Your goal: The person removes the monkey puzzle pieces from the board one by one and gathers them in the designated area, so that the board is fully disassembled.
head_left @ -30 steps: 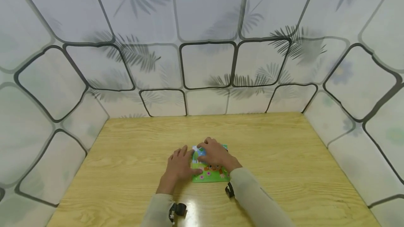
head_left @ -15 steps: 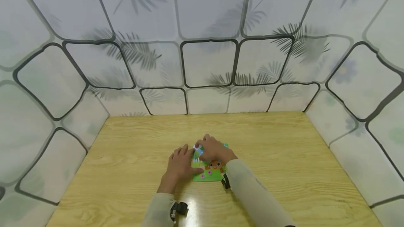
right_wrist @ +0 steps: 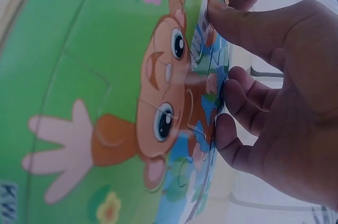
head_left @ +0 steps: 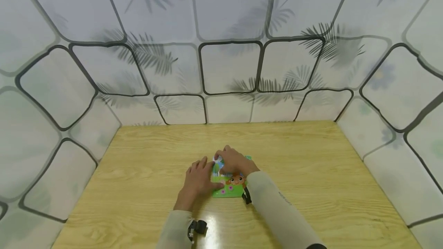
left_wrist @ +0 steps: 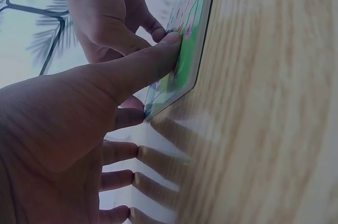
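Note:
A flat jigsaw puzzle (head_left: 235, 192) with a monkey on green grass lies on the wooden table. My left hand (head_left: 198, 180) is at its left edge. In the left wrist view the left thumb (left_wrist: 153, 57) rests on the puzzle's face, while the other fingers stretch along its side and onto the table. Over the puzzle's upper part is my right hand (head_left: 233, 161), its fingers bent. The right thumb (right_wrist: 224, 15) touches the picture, and the other fingertips (right_wrist: 227, 129) meet it near the far edge. Whether a loose piece is between them cannot be told.
The wooden table (head_left: 159, 145) extends around the puzzle, with patterned white wall panels (head_left: 228, 108) behind and at both sides. A small black camera (head_left: 199, 227) is strapped to the left wrist, and another dark wrist camera (head_left: 246, 196) overlaps the puzzle's lower right corner.
The right hand and forearm have shifted slightly left over the puzzle, so more of the monkey's face shows. The left hand has stayed at the puzzle's left edge.

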The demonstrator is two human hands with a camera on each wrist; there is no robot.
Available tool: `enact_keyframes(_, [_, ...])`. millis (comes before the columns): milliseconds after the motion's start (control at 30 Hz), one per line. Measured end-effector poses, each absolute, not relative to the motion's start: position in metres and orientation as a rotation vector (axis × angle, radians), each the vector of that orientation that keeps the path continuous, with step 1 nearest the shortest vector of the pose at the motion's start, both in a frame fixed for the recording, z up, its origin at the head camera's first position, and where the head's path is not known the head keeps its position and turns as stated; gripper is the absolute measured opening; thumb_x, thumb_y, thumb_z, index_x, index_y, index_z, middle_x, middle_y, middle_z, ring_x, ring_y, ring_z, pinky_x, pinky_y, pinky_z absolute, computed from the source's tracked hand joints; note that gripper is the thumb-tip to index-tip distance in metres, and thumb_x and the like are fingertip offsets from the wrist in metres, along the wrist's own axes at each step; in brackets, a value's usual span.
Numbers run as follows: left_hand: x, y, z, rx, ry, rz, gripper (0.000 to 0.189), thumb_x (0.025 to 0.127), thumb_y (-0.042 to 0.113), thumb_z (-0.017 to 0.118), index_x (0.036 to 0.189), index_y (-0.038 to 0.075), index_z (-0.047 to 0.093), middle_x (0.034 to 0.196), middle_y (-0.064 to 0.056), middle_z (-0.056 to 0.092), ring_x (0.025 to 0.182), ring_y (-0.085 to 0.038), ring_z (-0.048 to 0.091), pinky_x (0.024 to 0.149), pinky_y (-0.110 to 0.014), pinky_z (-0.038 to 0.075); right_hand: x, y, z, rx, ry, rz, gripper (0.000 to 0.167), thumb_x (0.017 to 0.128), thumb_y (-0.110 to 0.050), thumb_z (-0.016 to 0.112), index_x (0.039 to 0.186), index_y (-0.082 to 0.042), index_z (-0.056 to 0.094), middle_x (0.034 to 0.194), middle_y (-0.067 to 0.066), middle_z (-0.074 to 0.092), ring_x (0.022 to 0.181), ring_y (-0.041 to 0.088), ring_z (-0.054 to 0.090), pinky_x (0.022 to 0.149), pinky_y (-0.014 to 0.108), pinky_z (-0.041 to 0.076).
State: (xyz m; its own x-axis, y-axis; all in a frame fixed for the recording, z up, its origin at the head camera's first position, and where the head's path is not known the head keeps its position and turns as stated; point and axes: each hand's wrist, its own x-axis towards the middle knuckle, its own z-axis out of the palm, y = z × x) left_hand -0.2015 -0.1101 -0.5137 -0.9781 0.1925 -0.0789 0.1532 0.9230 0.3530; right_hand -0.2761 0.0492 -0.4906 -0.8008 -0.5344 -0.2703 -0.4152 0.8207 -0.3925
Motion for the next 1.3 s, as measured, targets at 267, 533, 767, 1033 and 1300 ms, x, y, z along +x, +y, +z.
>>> enact_keyframes(267, [-0.201, -0.109, -0.514, 0.272, 2.972, 0.533, 0.087, 0.075, 0.065, 0.07, 0.144, 0.018, 0.046, 0.157, -0.014, 0.031, 0.14, -0.041, 0.033, 0.111, -0.062, 0.031, -0.279, 0.05, -0.487, -0.743, 2.614, -0.374, 0.048, 0.082, -0.031, 0.078, 0.123, -0.024, 0.057, 0.121, 0.007, 0.05, 0.104, 0.021, 0.053, 0.091, 0.039, 0.052])
enact_keyframes(533, [-0.202, -0.107, -0.511, 0.276, 2.97, 0.541, 0.087, 0.075, 0.064, 0.071, 0.145, 0.018, 0.046, 0.157, -0.014, 0.032, 0.14, -0.041, 0.033, 0.111, -0.061, 0.031, -0.283, 0.049, -0.483, -0.721, 2.6, -0.35, 0.049, 0.08, -0.029, 0.08, 0.119, -0.022, 0.053, 0.117, 0.005, 0.048, 0.101, 0.021, 0.051, 0.089, 0.037, 0.051])
enact_keyframes(767, [-0.203, -0.108, -0.514, 0.273, 2.971, 0.508, 0.088, 0.075, 0.066, 0.069, 0.145, 0.018, 0.045, 0.157, -0.014, 0.031, 0.14, -0.04, 0.033, 0.111, -0.061, 0.031, -0.279, 0.053, -0.486, -0.73, 2.63, -0.452, 0.05, 0.08, -0.029, 0.08, 0.121, -0.014, 0.057, 0.118, 0.007, 0.051, 0.109, 0.024, 0.052, 0.096, 0.04, 0.049])
enact_keyframes(1033, [-0.203, -0.111, -0.514, 0.277, 2.972, 0.497, 0.088, 0.076, 0.065, 0.07, 0.145, 0.017, 0.045, 0.157, -0.015, 0.031, 0.139, -0.041, 0.034, 0.11, -0.061, 0.032, -0.275, 0.059, -0.496, -0.824, 2.706, -0.531, 0.05, 0.081, -0.032, 0.078, 0.123, -0.018, 0.054, 0.114, 0.003, 0.061, 0.099, 0.018, 0.06, 0.086, 0.036, 0.052])
enact_keyframes(1300, [-0.202, -0.112, -0.513, 0.27, 2.957, 0.513, 0.088, 0.075, 0.063, 0.072, 0.145, 0.016, 0.045, 0.156, -0.016, 0.031, 0.14, -0.042, 0.033, 0.111, -0.061, 0.03, -0.271, 0.073, -0.501, -0.762, 2.657, -0.959, 0.021, 0.097, -0.021, 0.058, 0.118, -0.021, 0.061, 0.095, -0.002, 0.065, 0.079, 0.012, 0.057, 0.072, 0.031, 0.049])
